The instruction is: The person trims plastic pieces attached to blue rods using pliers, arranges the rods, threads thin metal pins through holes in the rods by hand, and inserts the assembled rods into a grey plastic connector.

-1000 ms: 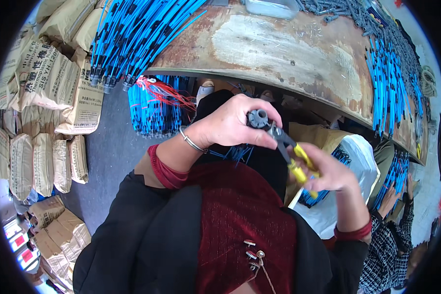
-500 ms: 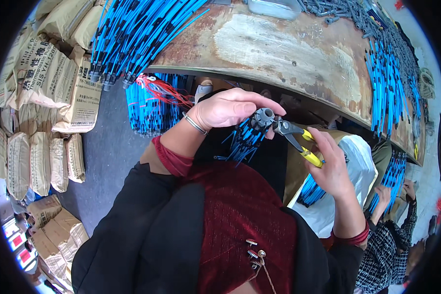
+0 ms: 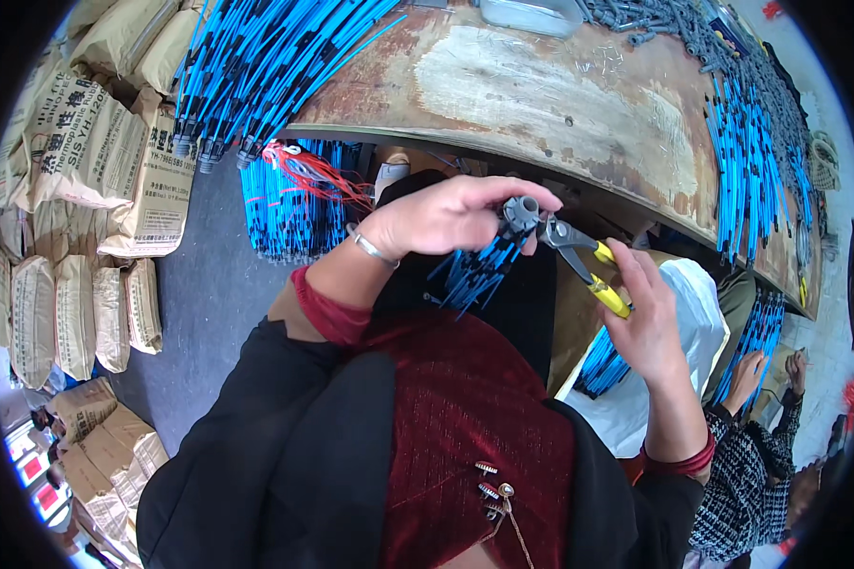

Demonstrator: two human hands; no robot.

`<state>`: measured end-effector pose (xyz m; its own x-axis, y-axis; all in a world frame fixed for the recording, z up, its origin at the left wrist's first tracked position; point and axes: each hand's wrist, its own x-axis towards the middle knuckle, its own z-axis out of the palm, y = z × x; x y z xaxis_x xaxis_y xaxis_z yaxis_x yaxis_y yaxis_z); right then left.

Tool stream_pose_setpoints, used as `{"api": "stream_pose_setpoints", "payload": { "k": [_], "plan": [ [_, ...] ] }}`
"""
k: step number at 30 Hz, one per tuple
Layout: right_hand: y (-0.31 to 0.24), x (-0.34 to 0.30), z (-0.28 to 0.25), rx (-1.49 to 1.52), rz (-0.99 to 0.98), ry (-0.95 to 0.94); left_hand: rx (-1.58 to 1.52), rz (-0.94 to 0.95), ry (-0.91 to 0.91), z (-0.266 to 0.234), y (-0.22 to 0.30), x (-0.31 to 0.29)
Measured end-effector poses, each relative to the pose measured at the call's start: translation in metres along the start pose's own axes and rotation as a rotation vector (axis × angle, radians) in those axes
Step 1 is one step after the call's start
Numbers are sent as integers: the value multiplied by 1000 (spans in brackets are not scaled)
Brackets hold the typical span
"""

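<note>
My left hand (image 3: 443, 220) is wrapped round the top of a bundle of thin blue rods (image 3: 481, 270) with black joints. Grey tubular end pieces (image 3: 519, 214) stick up between its fingers and thumb. My right hand (image 3: 643, 318) grips the yellow handles of a pair of pliers (image 3: 598, 280), which are spread apart. The dark metal jaws lie against the right side of the grey ends, near the left fingertips; exactly what sits between the jaws is too small to tell.
A worn wooden table (image 3: 541, 95) runs across in front. Blue rods (image 3: 275, 66) lie on it at left, more (image 3: 754, 171) at right, with grey parts (image 3: 721, 57) behind. Stacked paper sacks (image 3: 95, 142) stand at left. A white sack (image 3: 683, 313) and a co-worker (image 3: 745, 474) are at right.
The grey ends have tilted and shifted slightly right in my left hand. The pliers have moved a little right and down with my right hand. The co-worker's hands have moved.
</note>
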<state>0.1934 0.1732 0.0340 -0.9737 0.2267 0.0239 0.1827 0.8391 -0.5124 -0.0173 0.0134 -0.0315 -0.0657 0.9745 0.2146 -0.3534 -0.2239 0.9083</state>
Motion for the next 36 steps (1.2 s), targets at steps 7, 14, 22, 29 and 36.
{"api": "stream_pose_setpoints", "payload": {
  "k": [7, 14, 22, 29, 36],
  "plan": [
    [12, -3, -29, 55, -136, -265, 265, -129, 151, 18, 10, -6],
    [33, -5, 29, 1491, 406, -1135, 344, -71, 97, 18, 7, 1],
    [19, 6, -17, 621, 195, -621, 318, -120, 99, 10, 12, -4],
    [47, -5, 24, 1452, 312, -1030, 437, -27, 85, 15, 8, 4],
    [7, -6, -7, 245, 11, -393, 488, -25, 265, 31, 6, 9]
  ]
}}
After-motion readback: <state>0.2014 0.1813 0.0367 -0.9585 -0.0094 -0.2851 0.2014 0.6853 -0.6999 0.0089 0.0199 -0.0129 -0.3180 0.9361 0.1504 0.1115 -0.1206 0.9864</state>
